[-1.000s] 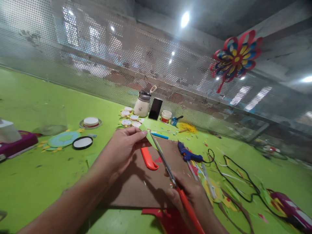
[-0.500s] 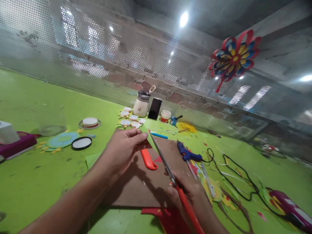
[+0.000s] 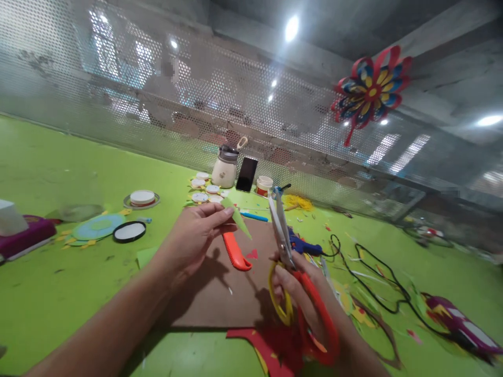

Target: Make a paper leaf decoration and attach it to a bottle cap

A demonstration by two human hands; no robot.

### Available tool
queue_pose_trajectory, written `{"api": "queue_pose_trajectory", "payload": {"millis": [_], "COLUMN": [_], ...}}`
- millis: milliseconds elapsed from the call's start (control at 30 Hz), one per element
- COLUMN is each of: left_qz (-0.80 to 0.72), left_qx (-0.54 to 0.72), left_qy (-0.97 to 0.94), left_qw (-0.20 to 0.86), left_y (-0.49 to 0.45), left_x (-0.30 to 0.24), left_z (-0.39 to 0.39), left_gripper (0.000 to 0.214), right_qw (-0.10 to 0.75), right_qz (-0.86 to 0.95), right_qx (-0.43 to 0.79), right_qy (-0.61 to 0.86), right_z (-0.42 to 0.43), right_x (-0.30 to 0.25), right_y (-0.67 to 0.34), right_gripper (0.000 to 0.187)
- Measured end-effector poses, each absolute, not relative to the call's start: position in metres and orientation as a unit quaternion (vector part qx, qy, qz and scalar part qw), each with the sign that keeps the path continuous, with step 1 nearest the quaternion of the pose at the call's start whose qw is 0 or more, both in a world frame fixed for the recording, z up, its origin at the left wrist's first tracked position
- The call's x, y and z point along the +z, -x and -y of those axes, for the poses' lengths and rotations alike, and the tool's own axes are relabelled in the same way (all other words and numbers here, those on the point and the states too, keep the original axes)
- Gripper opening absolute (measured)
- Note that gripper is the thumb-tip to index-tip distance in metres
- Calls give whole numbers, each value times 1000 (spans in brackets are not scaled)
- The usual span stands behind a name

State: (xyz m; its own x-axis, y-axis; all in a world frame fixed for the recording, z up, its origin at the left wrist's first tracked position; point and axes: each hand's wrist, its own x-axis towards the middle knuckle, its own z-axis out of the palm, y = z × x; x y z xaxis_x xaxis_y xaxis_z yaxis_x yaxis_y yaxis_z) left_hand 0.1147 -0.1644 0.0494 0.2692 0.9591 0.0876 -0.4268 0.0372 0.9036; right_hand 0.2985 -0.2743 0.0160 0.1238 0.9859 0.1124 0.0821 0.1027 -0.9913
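Pinched between the thumb and fingers of my left hand [image 3: 196,235] is a small piece of light green paper [image 3: 240,220], its pointed end hanging to the right. My right hand [image 3: 302,288] grips a pair of scissors [image 3: 283,235] with one red and one yellow handle. Their blades point up, slightly parted, to the right of the paper and apart from it. Below both hands lies a brown board [image 3: 208,301]. An orange-red cutter [image 3: 236,252] and some red scraps [image 3: 252,254] rest on it.
A blue glue gun [image 3: 304,245] with a black cord lies right of the board. Red paper [image 3: 271,348] sits at the near edge. Behind stand a white jug [image 3: 223,170], a phone [image 3: 247,174] and small pots. A purple device [image 3: 458,322] is far right.
The scissors have moved off the paper to the right and turned upright, with their blades parting. My left hand still holds the paper, now tilted with its point downward.
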Motion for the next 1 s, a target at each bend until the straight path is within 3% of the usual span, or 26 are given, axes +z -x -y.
{"api": "queue_pose_trajectory", "payload": {"millis": [300, 433, 600, 1000], "left_qz": [-211, -176, -163, -163], "left_qx": [419, 408, 426, 420], "left_qy": [-556, -578, -570, -586], "left_qw": [687, 685, 683, 673], "left_y": [-130, -131, -132, -128], "left_x": [42, 40, 41, 44], "left_z": [183, 190, 193, 196], "left_gripper": [13, 9, 6, 10], "right_qw": [570, 587, 620, 634], "right_qz": [338, 351, 384, 387], "right_qx": [661, 649, 598, 571], "right_qy": [352, 334, 331, 350], "right_z": [271, 275, 275, 277], "right_x": [33, 38, 37, 36], "right_y": [-283, -277, -274, -266], "right_gripper": [26, 14, 10, 19]}}
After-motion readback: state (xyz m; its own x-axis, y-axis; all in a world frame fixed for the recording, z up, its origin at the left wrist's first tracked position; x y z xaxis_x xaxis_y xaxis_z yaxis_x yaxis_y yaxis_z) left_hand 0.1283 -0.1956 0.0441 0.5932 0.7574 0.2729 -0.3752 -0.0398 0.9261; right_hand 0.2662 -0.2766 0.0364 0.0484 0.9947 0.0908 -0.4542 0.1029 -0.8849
